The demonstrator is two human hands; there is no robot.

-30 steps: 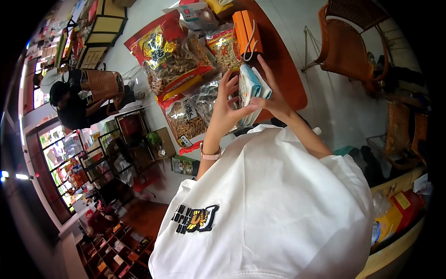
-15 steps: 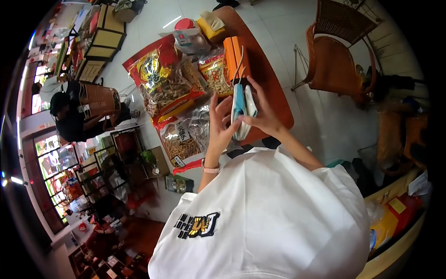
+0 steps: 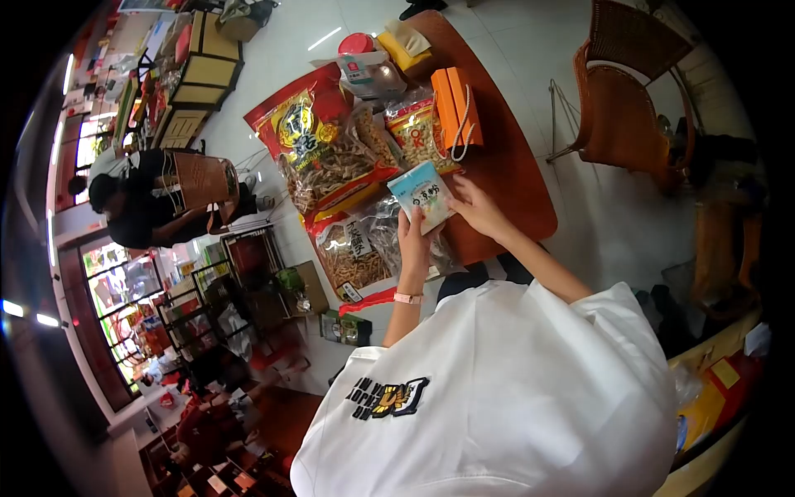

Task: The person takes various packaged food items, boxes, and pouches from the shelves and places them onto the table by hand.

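A flat light-blue and white packet with printed characters faces up between my hands, over the near end of the brown table. My left hand, with a pink band at the wrist, grips its lower left edge, the thumb on the front. On the right edge, the thumb of my right hand presses the packet, while its index finger reaches past the side. Beneath and beside the packet lie a clear bag and a bag of dried strips. An orange gift box with a rope handle stands beyond my hands.
The brown table also bears a large red bag of dried goods, a red-and-yellow nut bag, a red-lidded jar and a yellow tissue box. A wicker chair stands right; another person sits left.
The packet, seen nearly edge-on before, is now turned with its printed face up. My right hand has shifted to its right edge. The whole view has moved slightly.
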